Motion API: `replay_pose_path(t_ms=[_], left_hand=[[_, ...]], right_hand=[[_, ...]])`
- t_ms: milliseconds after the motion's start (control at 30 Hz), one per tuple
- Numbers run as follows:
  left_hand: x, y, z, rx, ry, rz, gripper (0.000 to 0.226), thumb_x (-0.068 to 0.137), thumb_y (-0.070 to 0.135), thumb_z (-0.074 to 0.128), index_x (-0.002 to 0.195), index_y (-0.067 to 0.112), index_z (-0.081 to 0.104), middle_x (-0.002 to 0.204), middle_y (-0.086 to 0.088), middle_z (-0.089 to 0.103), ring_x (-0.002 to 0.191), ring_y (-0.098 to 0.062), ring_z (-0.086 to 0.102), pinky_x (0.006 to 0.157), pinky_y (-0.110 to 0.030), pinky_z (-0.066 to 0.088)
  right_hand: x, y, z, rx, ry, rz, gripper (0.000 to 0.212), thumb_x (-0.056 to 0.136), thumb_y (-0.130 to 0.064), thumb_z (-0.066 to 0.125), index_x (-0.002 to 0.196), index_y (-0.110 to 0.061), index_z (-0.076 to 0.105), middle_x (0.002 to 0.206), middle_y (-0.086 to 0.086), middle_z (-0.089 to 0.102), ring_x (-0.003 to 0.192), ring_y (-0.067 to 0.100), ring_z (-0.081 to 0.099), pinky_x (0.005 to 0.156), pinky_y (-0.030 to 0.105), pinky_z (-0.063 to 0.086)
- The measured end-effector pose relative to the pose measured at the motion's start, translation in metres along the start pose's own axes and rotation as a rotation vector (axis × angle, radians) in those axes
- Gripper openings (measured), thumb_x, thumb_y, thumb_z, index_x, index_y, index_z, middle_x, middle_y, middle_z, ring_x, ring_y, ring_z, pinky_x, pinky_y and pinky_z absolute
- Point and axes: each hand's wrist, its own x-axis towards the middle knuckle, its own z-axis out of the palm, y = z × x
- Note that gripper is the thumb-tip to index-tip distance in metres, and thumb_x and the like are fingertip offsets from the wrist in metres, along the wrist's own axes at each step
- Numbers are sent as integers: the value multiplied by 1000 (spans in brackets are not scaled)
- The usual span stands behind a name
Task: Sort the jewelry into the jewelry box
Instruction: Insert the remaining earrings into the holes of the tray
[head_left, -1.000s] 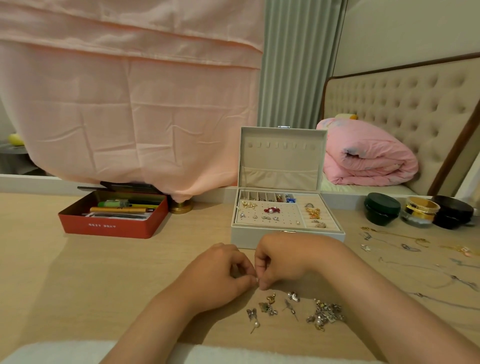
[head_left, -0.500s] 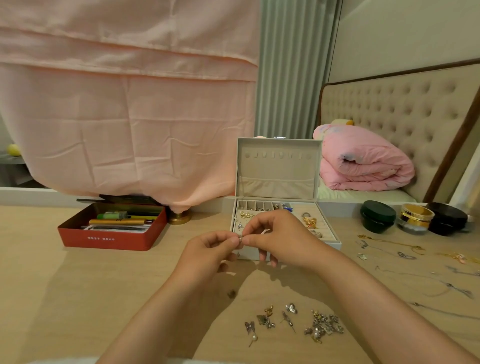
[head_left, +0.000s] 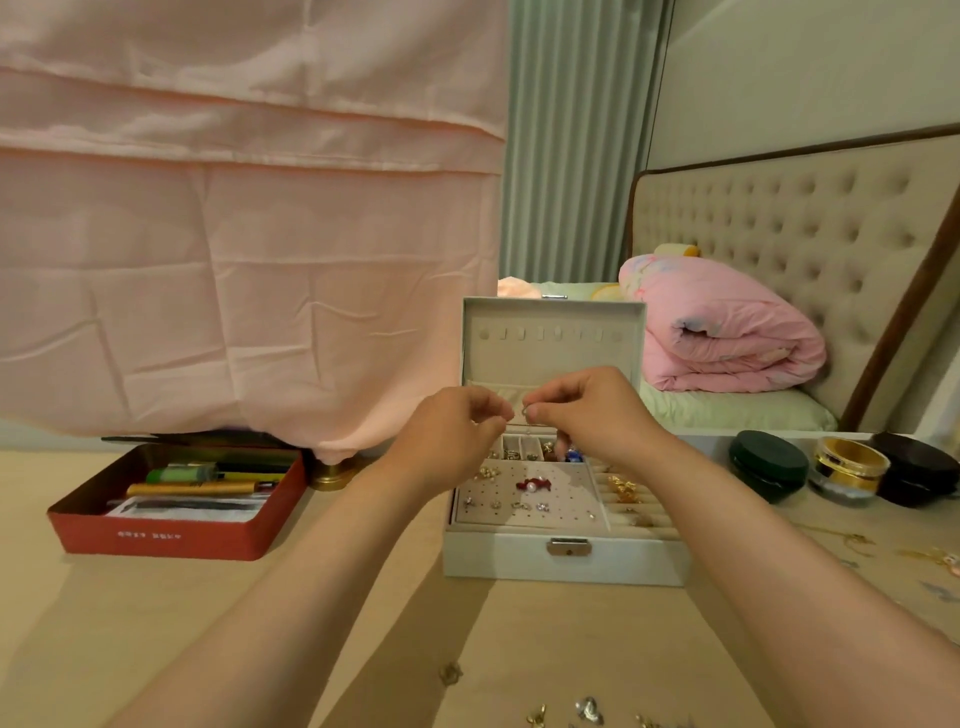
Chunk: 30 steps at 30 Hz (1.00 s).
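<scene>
Above the open jewelry box (head_left: 566, 564), the right hand (head_left: 587, 410) pinched a tiny silvery earring (head_left: 525, 413) between thumb and forefinger, while the left hand (head_left: 457, 431), fingers curled, pinched its other side. The earring looked feather-light, stiff and slippery, easily dropped or bent, so probably best held by its body. Other loose pieces (head_left: 587, 709) lay on the surface (head_left: 156, 623).

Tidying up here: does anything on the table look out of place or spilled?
One small jewelry piece lies alone on the table, apart from the cluster at the near edge; it looks dropped. Nothing seems spilled or damaged.
</scene>
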Motion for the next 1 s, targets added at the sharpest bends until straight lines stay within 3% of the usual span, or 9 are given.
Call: replay_pose_path(t_ms=[133, 200, 333, 567, 700, 833, 933, 1000], left_hand=[[22, -20, 9, 354, -47, 133, 26, 98, 20, 53, 117, 23, 71, 117, 4, 67, 104, -12, 58, 88, -23, 43], [27, -31, 13, 461, -93, 185, 27, 97, 21, 53, 116, 21, 72, 116, 0, 66, 111, -18, 56, 93, -31, 46], [28, -44, 18, 611, -166, 269, 30, 96, 23, 47, 110, 18, 73, 110, -1, 68, 104, -24, 56, 88, -41, 49], [27, -49, 23, 602, -168, 268, 33, 100, 29, 45, 117, 20, 71, 120, 1, 67, 112, -21, 52, 96, -38, 44], [16, -39, 17, 524, -60, 301, 31, 99, 36, 50, 120, 26, 70, 121, 6, 66, 113, -15, 50, 96, -33, 42], [-10, -21, 11, 458, 48, 334, 21, 96, 38, 54, 107, 30, 71, 103, 12, 62, 101, -11, 48, 86, -33, 44], [-41, -7, 12, 385, 0, 310, 12, 92, 37, 57, 95, 32, 68, 89, 14, 60, 86, -7, 50, 72, -30, 42], [-60, -2, 16, 358, -109, 244, 10, 91, 37, 58, 92, 32, 66, 85, 13, 62, 75, -4, 51, 65, -28, 39]], right_hand=[[30, 11, 9, -179, -86, -10, 11, 83, -10, 81, 80, -21, 79, 72, -7, 74, 43, 7, 58, 50, 21, 48], [40, 15, 15, -237, -108, -8, 17, 82, -9, 82, 75, -24, 78, 66, -12, 71, 44, -1, 58, 54, 21, 49], [52, 21, 21, -375, -143, -32, 17, 82, -14, 81, 73, -28, 77, 68, -16, 69, 58, -3, 60, 65, 26, 51], [52, 30, 25, -525, -228, -79, 15, 88, -14, 74, 91, -26, 81, 78, -22, 66, 85, 3, 65, 89, 32, 56], [38, 22, 14, -504, -183, -121, 15, 91, -15, 71, 95, -27, 80, 82, -20, 66, 81, 0, 63, 82, 27, 54], [2, 5, 1, -462, -172, -193, 16, 90, -16, 71, 87, -30, 79, 81, -17, 70, 78, -2, 64, 72, 19, 48], [-33, -5, -10, -472, -284, -191, 17, 88, -16, 73, 83, -32, 77, 80, -13, 73, 71, -5, 64, 64, 11, 44], [-58, -10, -17, -498, -425, -110, 10, 87, -17, 74, 86, -26, 79, 80, -9, 74, 58, -3, 60, 57, 15, 48]])
